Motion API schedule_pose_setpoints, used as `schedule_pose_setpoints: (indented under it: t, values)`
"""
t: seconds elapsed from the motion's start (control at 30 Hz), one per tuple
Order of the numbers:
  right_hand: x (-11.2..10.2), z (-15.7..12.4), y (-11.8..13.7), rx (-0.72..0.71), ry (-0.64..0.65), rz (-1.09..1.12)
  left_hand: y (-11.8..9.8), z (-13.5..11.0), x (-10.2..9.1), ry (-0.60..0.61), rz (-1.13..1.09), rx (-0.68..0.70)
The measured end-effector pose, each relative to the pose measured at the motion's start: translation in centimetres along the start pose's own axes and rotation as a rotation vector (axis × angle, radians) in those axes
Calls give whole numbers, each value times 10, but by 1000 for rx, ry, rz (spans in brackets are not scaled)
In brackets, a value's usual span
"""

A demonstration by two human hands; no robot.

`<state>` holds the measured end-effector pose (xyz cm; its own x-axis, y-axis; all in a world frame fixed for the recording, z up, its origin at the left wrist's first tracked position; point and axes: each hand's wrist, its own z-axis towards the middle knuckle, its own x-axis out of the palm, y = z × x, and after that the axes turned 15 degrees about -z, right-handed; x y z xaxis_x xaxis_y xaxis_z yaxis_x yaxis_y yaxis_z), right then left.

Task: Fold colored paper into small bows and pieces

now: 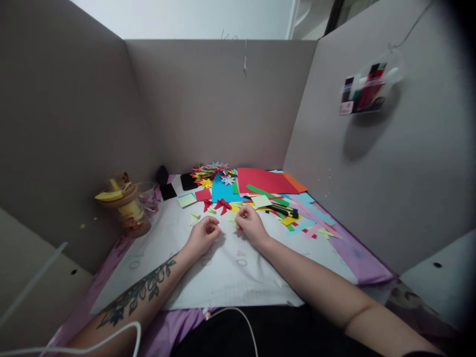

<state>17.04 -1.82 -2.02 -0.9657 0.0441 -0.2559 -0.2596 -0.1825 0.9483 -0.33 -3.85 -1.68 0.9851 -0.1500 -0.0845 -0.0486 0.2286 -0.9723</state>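
Observation:
My left hand [204, 234] hovers low over the white sheet [256, 287], its fingers curled in toward the thumb; whatever they hold, if anything, does not show. To its right, my right hand [253, 227] pinches thumb and fingertips together. A pale green paper piece [232, 218] lies by those fingertips, and I cannot tell whether they grip it. A gap separates the two hands. Just beyond them are a folded red paper piece [223, 206], a smaller red one [207, 205] and small folded pale green pieces [194, 218]. A pale square paper stack [261, 201] sits past my right hand.
Folded paper stars [211, 171] pile at the back, beside red sheets [264, 181] and a blue sheet [223, 190]. A utility knife [284, 210] lies among paper strips [308, 218]. At left stands a yellow-brown cup [132, 210]. Grey panels enclose the desk; a clear pouch [366, 91] hangs right.

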Motion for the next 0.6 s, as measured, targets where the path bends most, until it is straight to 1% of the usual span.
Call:
schedule_pose_setpoints:
  t: [0.07, 0.1, 0.13, 0.2, 0.23, 0.3, 0.37, 0.43, 0.47, 0.5, 0.53, 0.6]
  values:
    - [0, 6, -6, 85, 79, -32, 3, 2, -3, -25, 10, 14]
    - [1, 9, -9, 96, 107, -76, 3, 4, -6, -44, 26, 26]
    - [3, 12, -12, 76, 117, -133, 3, 6, -10, -63, 48, 39]
    - [6, 17, -17, -52, 84, -293, 1, 13, -23, -112, 106, 69]
    - [7, 19, -19, -121, 59, -383, -1, 17, -32, -141, 131, 84]
    - [9, 23, -22, -213, 39, -551, -6, 26, -54, -228, 170, 115]
    - [9, 24, -23, -245, 54, -683, -9, 35, -78, -314, 204, 146]
    - [10, 23, -22, -260, 78, -789, -11, 44, -98, -362, 245, 142]
    - [10, 21, -21, -265, 85, -833, -10, 49, -104, -358, 301, 132]
    - [10, 19, -20, -269, 92, -869, -9, 56, -108, -313, 397, 118]
    - [9, 18, -19, -272, 101, -898, -8, 63, -110, -254, 517, 114]
    - [9, 14, -17, -281, 116, -922, -5, 81, -107, -107, 817, 128]
